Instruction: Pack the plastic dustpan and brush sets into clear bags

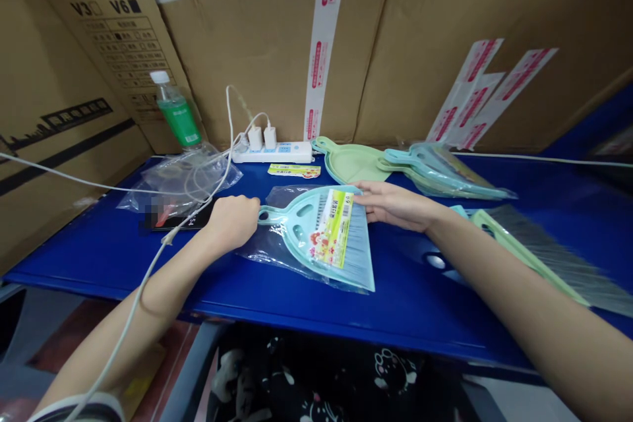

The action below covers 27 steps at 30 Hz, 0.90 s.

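Note:
A light blue dustpan point(293, 237) lies tilted on the blue table, partly in a clear plastic bag point(264, 247). A small brush with grey-blue bristles point(360, 254) rests in the pan, partly covered by a yellow-green printed label card point(341, 217). My left hand point(231, 223) is closed in a fist at the tip of the dustpan's handle. At the pan's upper right edge, my right hand point(393, 204) grips the rim beside the card, thumb and fingers around it. The right fingertips are partly hidden.
Behind are a white power strip point(281, 153), another label card point(295, 171), a green dustpan point(356, 161) and bagged dustpans point(445, 168). Brushes point(554, 257) lie at right. A bottle point(178, 112) and a crumpled bag point(173, 178) stand left. A white cable point(148, 277) crosses my left arm.

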{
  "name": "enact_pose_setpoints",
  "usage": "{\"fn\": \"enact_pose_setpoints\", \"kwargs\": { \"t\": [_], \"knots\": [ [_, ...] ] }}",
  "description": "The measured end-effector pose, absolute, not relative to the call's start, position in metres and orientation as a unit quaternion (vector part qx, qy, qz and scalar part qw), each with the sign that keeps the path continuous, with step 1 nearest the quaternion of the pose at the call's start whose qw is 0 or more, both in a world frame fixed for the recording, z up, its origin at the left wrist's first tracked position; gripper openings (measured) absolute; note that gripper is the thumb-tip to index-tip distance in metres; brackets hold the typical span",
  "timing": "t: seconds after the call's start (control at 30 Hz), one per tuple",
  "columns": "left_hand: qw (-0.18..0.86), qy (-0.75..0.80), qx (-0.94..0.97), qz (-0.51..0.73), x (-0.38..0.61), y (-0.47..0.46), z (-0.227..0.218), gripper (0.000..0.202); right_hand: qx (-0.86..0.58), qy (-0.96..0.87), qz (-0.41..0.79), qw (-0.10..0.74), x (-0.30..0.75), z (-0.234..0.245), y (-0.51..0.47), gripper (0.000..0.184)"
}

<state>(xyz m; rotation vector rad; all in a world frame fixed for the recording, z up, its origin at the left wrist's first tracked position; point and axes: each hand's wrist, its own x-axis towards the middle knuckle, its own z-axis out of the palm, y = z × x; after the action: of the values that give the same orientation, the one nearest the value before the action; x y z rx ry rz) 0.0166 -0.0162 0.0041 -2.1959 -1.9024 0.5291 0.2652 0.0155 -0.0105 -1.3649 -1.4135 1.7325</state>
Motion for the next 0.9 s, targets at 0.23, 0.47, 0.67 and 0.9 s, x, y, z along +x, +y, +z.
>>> {"fn": "enact_pose_setpoints", "kwargs": {
  "t": [0.23,0.47,0.67,0.9],
  "knots": [
    [0.094,-0.643,-0.739,0.176,0.015,-0.015,0.004,0.036,-0.463,-0.566,0.634,0.251,0.273,-0.018,0.019,0.045],
    [0.097,-0.65,-0.733,0.172,0.014,-0.016,0.006,0.037,-0.487,-0.61,0.573,0.251,0.276,-0.023,0.023,0.051],
    [0.1,-0.666,-0.72,0.167,0.013,-0.015,0.006,0.036,-0.484,-0.637,0.557,0.222,0.278,-0.018,0.022,0.056],
    [0.114,-0.678,-0.709,0.156,0.01,-0.015,0.007,0.037,-0.495,-0.682,0.508,0.18,0.281,-0.017,0.023,0.053]
  ]
}}
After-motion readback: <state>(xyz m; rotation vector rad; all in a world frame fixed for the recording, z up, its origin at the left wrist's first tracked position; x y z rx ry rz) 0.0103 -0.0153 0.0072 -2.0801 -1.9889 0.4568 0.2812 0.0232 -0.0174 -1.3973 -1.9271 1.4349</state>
